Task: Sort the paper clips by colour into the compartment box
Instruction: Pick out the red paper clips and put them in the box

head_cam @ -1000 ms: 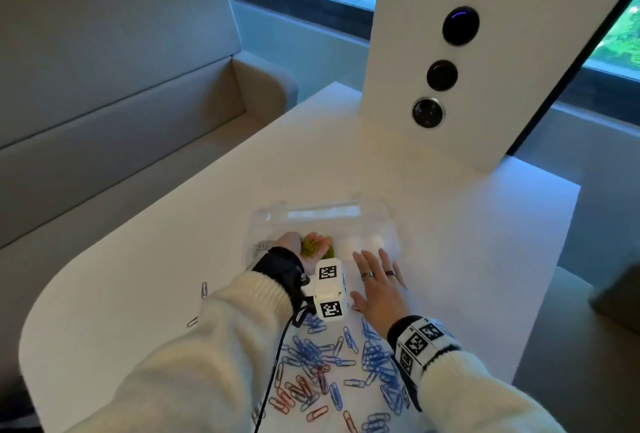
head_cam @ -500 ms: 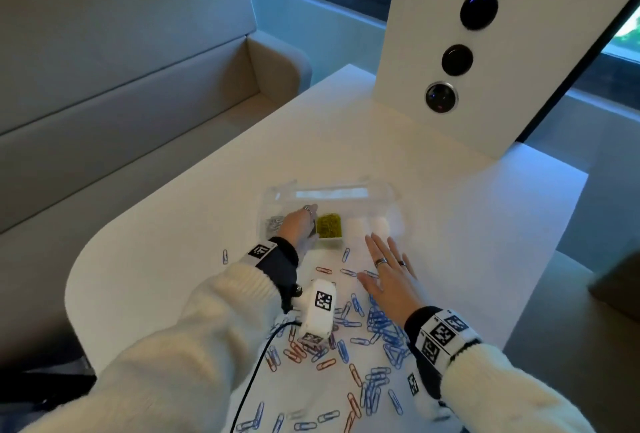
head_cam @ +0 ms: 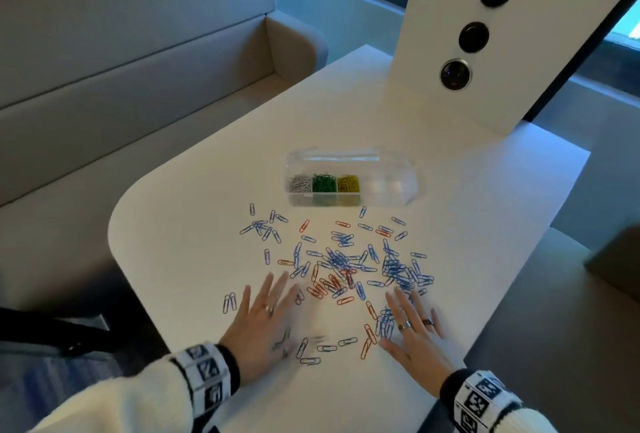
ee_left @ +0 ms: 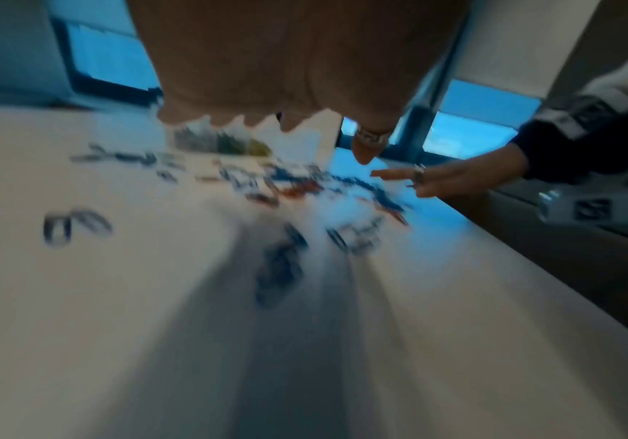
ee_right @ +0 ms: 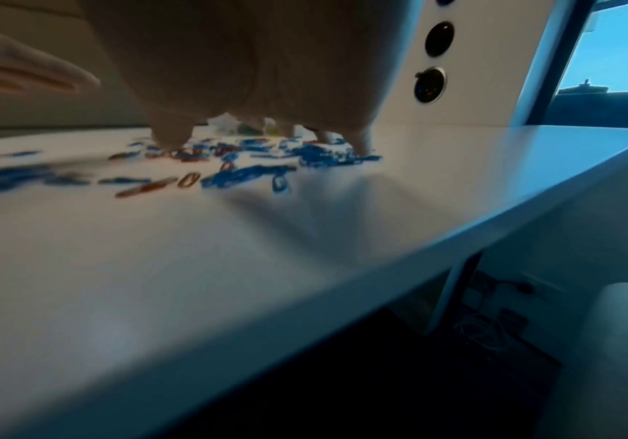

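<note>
While both hands lie flat on the table [head_cam: 467, 190], palms down and fingers spread, neither one holds a clip. Her left hand [head_cam: 265, 320] sits at the near left edge of the scatter, its picture smeared, with a few blue clips just beside its thumb. Her right hand [head_cam: 414, 332] rests at the near right, fingertips [head_cam: 393, 294] touching the thick of the blue clips [head_cam: 398, 268]. Red clips [head_cam: 325, 285] lie mixed among the blue between the two hands. Beyond the scatter stands the clear box [head_cam: 391, 187], lid open. Its left three compartments hold silver clips [head_cam: 299, 184], green clips [head_cam: 324, 184] and yellow clips [head_cam: 348, 183], each in its own; the ones to the right look bare. A white panel [head_cam: 450, 0] with three round dark fittings rises at the far end.
</note>
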